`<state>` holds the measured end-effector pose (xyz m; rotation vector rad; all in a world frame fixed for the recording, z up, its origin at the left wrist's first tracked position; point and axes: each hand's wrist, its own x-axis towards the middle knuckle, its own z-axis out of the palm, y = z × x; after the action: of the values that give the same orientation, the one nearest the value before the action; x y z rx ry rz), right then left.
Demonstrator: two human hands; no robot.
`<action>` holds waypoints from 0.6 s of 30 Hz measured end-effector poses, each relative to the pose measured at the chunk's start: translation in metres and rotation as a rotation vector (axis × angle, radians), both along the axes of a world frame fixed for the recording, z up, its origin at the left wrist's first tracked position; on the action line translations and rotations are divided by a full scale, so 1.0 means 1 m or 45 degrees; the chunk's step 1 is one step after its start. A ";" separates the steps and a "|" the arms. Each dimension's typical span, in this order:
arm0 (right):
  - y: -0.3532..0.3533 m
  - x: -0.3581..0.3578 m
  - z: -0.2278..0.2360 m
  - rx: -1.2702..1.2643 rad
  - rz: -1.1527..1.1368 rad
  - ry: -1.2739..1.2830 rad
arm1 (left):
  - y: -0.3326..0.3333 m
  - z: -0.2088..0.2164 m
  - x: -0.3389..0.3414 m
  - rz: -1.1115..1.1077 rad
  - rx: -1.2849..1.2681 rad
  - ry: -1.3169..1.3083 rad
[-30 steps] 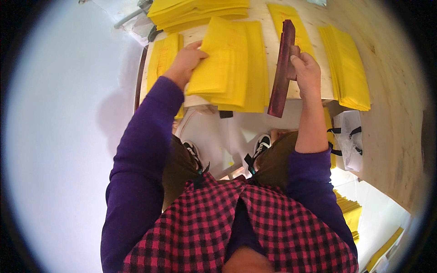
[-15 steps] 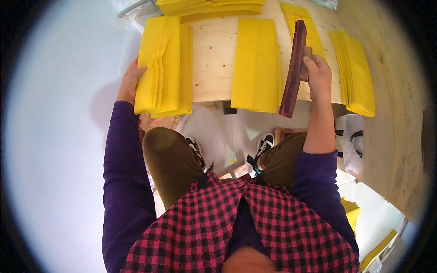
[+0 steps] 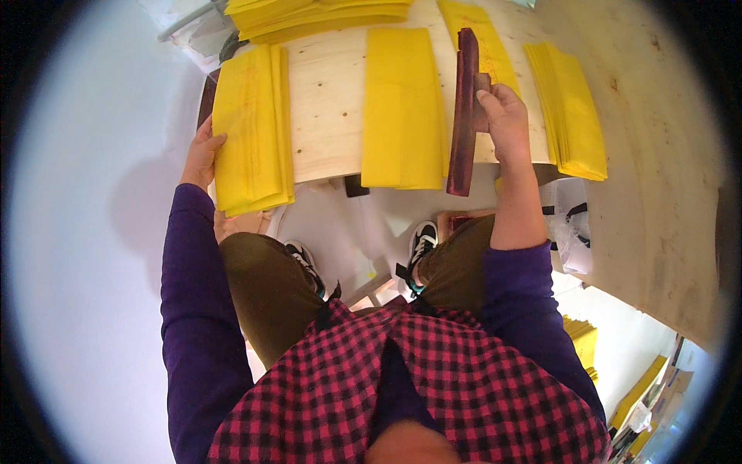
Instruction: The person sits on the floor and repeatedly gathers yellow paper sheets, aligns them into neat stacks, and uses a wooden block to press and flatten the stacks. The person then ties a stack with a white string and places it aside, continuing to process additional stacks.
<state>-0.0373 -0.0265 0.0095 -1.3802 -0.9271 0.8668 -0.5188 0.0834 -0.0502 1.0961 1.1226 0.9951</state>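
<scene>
My right hand (image 3: pixel 508 124) grips the brown block handle of a long, dark red hand stamp (image 3: pixel 463 116), held upright in the view above the board's near edge. Just left of it lies a flat yellow folded cloth stack (image 3: pixel 402 108). My left hand (image 3: pixel 204 155) is closed at the left edge of another yellow cloth stack (image 3: pixel 251 131), thumb on top, other fingers partly hidden. Faint reddish marks show on that stack's top piece. Behind the stamp, a yellow piece (image 3: pixel 483 46) also bears reddish marks.
These stacks lie on a pale wooden board (image 3: pixel 328 100). A thick yellow pile (image 3: pixel 325 17) is at the far side, and a fanned yellow stack (image 3: pixel 568 112) at the right. A clear plastic bag (image 3: pixel 572 232) hangs below the board. More yellow pieces (image 3: pixel 581 344) sit low at the right.
The left stack's top piece, folded back before, now lies flat with its reddish marks showing. The whole view has shifted, and the stamp stays in my right hand.
</scene>
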 end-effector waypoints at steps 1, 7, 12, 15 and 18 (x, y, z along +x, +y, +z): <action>0.000 -0.002 0.001 0.038 0.023 -0.045 | 0.002 -0.004 -0.002 0.020 0.027 0.048; 0.014 -0.021 0.008 -0.032 0.074 -0.303 | -0.005 0.005 0.004 0.281 0.506 0.789; 0.046 -0.041 0.018 -0.213 0.100 -1.151 | -0.054 0.035 0.065 0.283 0.856 0.865; 0.064 -0.058 0.021 -0.370 0.139 -1.338 | -0.094 0.035 0.118 0.156 0.786 0.637; 0.076 -0.067 0.019 -0.486 0.194 -1.414 | -0.120 0.029 0.154 0.105 0.725 0.483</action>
<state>-0.1044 0.0492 0.0289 -2.1995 -1.7706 0.3244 -0.3644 -0.0371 -0.0217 1.7626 1.2233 1.2460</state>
